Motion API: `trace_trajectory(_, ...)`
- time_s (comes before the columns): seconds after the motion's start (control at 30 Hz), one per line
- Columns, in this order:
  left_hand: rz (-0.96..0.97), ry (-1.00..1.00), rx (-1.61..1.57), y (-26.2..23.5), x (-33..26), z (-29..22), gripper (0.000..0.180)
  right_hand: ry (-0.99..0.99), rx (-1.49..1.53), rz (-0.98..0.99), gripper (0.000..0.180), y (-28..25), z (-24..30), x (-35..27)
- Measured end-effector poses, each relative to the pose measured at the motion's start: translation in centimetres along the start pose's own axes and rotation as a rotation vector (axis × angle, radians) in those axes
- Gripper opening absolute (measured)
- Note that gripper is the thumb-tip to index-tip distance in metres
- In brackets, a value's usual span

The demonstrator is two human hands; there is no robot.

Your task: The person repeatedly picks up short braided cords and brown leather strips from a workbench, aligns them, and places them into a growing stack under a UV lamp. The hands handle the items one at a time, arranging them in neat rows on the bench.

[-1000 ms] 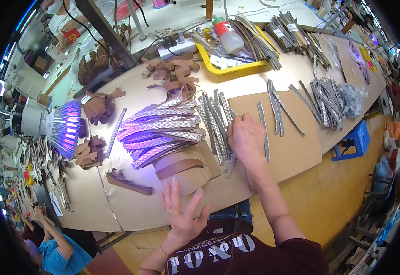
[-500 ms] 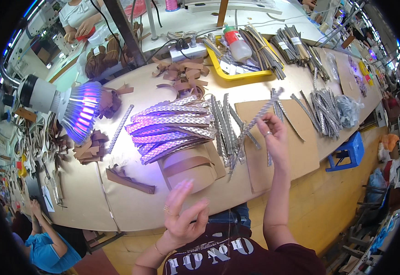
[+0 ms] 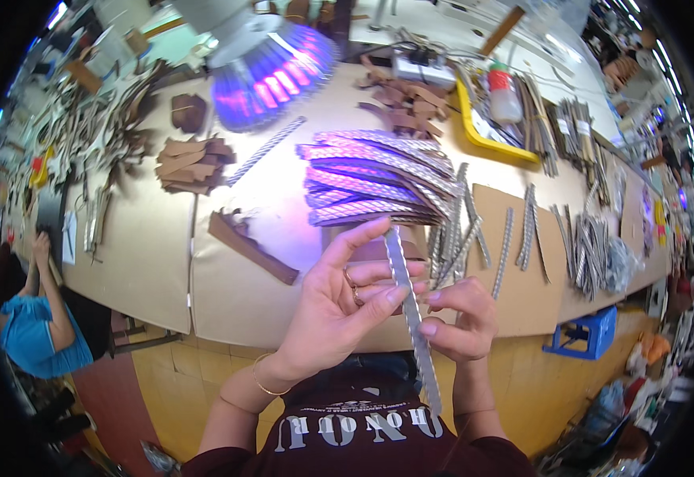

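Observation:
A narrow grey strip with a braided, wavy edge is held upright in front of my body. My left hand pinches it between thumb and fingers, the index fingertip at its upper end. At its right edge, lower down, the curled thumb and fingers of my right hand grip it. Its flat grey side faces up, and the lower end hangs over my dark shirt. Just beyond my hands lies a thick pile of silvery braided strips, lit purple on its left. Loose grey braided strips lie to the right.
A lamp with a finned head glows purple above the table. Brown strip pieces and a folded brown strip lie left. A yellow tray holds a bottle. A blue stool stands right; another person sits left.
My right hand has come down and inward from over the cardboard with the strip. My left hand has moved up and taken hold of it. The view has shifted, bringing the lamp nearer the middle.

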State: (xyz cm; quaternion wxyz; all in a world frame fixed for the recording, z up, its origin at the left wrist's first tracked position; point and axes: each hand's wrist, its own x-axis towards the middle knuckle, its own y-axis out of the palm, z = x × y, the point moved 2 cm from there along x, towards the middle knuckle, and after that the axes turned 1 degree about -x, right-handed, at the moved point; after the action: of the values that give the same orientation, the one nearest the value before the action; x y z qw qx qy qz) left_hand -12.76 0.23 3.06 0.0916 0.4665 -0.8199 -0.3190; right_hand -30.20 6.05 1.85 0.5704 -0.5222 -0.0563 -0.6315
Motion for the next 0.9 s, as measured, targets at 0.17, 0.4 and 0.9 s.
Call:
trace_trajectory(0.17, -0.254, 0.302, 0.097, -2.0, 0.1, -2.1, 0.075, 0.134, 0.133, -0.071, 0.033, 2.6, 0.1, 0.0)
trace_trajectory(0.4, -0.380, 0.497, 0.058, -4.4, 2.7, -3.6, 0.076, 0.609, 0.387, -0.251, 0.023, 3.8, -0.1, 1.0)
trace_trajectory(0.9, -0.298, 0.420, -0.102, -6.0, 4.5, -3.6, 0.054, 0.448, 0.020, -0.166, 0.018, 2.6, -1.6, 3.7)
